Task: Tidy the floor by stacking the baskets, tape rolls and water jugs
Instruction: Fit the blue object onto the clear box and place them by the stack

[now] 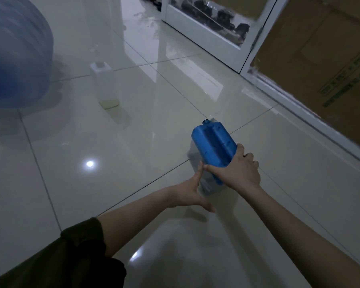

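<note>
A blue plastic jug (213,144) lies tilted on top of a pale translucent jug (204,179) on the tiled floor, its cap pointing away from me. My right hand (240,170) grips the blue jug's near end from above. My left hand (190,191) is spread with fingers apart, its fingertips touching the side of the translucent jug beneath. A large blue water jug (17,57) lies on its side at the far left. A small white translucent jug (105,86) with a little yellowish liquid stands upright on the floor beyond.
A white-framed glass door (208,32) stands at the back. Big cardboard boxes (324,59) line the right side behind a white sill (295,107). The glossy tiles reflect lamps.
</note>
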